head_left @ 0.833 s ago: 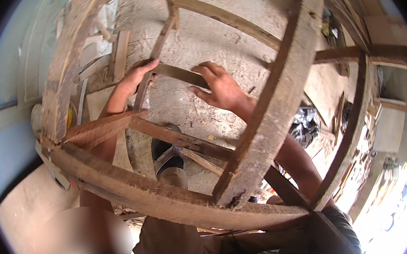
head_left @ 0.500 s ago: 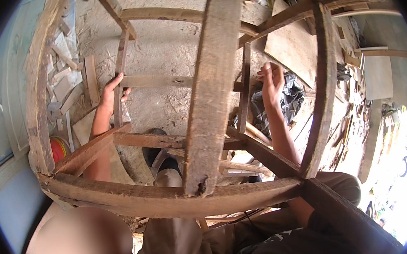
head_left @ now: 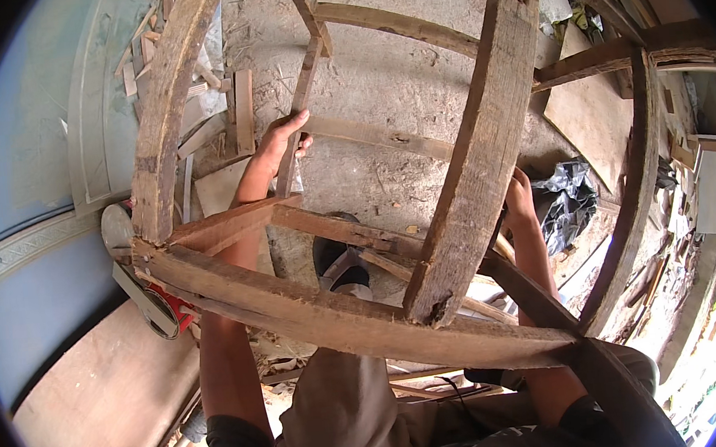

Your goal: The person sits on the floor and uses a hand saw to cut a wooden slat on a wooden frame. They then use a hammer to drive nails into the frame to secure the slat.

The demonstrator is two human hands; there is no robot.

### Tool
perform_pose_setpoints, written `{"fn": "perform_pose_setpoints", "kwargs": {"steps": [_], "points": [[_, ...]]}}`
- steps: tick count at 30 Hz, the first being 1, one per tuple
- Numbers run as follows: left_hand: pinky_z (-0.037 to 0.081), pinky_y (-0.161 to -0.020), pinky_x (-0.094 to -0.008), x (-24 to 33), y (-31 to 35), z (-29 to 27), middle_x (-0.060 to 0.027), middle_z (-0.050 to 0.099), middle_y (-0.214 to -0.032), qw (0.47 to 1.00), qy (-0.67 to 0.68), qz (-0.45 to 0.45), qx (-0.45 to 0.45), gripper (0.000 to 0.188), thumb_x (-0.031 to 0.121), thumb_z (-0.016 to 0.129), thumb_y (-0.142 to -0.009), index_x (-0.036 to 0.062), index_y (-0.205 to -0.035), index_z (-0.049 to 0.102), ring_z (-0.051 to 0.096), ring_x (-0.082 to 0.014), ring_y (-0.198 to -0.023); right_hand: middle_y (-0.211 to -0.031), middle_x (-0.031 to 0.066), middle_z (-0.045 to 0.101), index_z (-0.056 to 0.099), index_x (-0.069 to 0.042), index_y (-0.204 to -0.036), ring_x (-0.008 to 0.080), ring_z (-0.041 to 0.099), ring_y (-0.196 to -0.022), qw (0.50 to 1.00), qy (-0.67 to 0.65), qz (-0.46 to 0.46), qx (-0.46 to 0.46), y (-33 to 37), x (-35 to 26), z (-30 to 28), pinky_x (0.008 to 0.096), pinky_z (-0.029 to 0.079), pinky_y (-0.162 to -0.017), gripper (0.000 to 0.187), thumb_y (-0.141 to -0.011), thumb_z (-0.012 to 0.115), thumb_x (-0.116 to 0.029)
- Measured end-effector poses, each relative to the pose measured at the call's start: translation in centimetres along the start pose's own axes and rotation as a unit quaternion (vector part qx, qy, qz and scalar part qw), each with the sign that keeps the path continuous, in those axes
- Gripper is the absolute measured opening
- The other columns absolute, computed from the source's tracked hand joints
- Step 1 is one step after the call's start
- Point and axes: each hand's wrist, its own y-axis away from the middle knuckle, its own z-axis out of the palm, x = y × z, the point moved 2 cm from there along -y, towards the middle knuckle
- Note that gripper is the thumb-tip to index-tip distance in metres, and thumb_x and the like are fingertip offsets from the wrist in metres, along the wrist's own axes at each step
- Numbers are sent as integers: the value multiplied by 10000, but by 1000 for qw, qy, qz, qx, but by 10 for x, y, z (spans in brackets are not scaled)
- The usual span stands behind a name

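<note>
While the left hand curls around a slim brown wooden bar of the rough, box-like timber frame over the person's legs, the right hand sits beside a broad grey-brown plank, its grip too obscured to tell; uneven support could tip the frame.

Bare left hand: fingers curled, gripping
Bare right hand: partly hidden, grip unclear
Dark-sleeved arms: both reaching forward
</note>
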Motion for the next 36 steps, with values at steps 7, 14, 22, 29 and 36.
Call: {"fn": "perform_pose_setpoints", "kwargs": {"steps": [7,14,22,29,36], "points": [[378,-466,-246,8,4,6,-57,565,-746,989,-116,-33,80,388,412,654,-889,36,-948,576,481,-96,-527,-572,-34,482,574,-108,-781,63,457,-481,999,-33,8,37,-9,14,-2,234,337,-439,277,-869,719,-327],[412,-522,-259,-4,-5,-2,-34,568,-757,999,-31,23,-13,283,304,663,-897,39,-958,586,552,-122,-651,-617,-36,515,591,-89,-795,59,460,-529,999,-28,-29,27,-9,19,-11,233,353,-503,265,-873,717,-309],[561,-742,-345,-19,-7,-21,-61,637,-940,998,7,27,-55,185,181,637,-905,54,-1035,606,647,-189,-892,-1020,84,665,600,22,-1114,166,642,-915,994,-72,-28,-78,-4,17,-13,323,502,-876,307,-909,660,-198],[576,-813,-371,-21,-12,-22,-88,638,-927,997,6,53,-60,202,164,629,-910,18,-1046,600,655,-214,-870,-1102,137,657,583,34,-1147,234,643,-1022,989,-122,-11,-82,-11,24,-17,365,485,-968,294,-916,631,-141],[573,-812,-372,-14,-4,-17,-87,631,-923,998,-18,45,-51,239,199,649,-901,18,-1049,597,641,-198,-890,-1097,127,652,586,27,-1122,227,647,-1002,990,-117,5,-80,-9,18,-13,370,505,-953,268,-909,640,-126]]}}
